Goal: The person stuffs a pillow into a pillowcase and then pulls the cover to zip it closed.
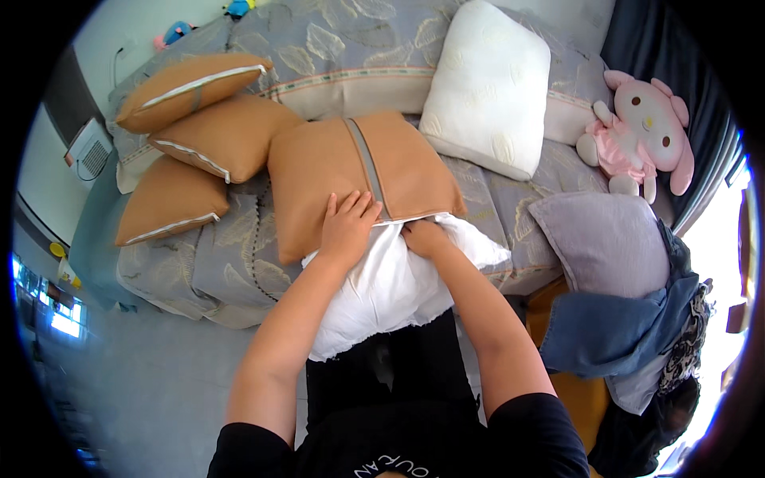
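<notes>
While the tan cushion cover lies on the bed with its open end toward the person, a white pillow insert sits partly inside it, most of its puffy, crinkled bulk hanging out over the bed's edge. The left hand rests flat with fingers spread wide across cover and insert. The right hand is curled at the cover's opening, fingers tucked under the fabric; what they pinch I cannot tell. Three matching tan cushions, smooth with pale piping, lie at left. A quilted white pillow lies behind.
</notes>
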Demonstrator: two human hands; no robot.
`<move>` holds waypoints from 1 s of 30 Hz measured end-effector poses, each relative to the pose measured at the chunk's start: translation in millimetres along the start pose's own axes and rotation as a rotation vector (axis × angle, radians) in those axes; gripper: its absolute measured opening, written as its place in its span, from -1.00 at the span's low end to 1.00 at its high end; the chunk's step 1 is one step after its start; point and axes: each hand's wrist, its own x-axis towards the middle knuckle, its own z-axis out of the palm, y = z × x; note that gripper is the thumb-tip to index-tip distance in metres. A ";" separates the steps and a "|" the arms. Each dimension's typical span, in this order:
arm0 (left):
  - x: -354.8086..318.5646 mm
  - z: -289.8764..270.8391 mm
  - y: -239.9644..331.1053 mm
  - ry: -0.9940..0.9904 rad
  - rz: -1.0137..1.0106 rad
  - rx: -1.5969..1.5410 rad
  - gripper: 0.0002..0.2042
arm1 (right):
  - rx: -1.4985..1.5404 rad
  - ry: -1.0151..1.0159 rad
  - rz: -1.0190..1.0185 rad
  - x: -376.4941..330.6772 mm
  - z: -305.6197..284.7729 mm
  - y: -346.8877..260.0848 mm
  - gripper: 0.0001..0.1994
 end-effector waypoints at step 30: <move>-53.1 -17.8 -29.3 0.208 -0.079 -0.435 -0.89 | -0.068 0.359 -0.207 -69.1 18.7 -110.9 -0.52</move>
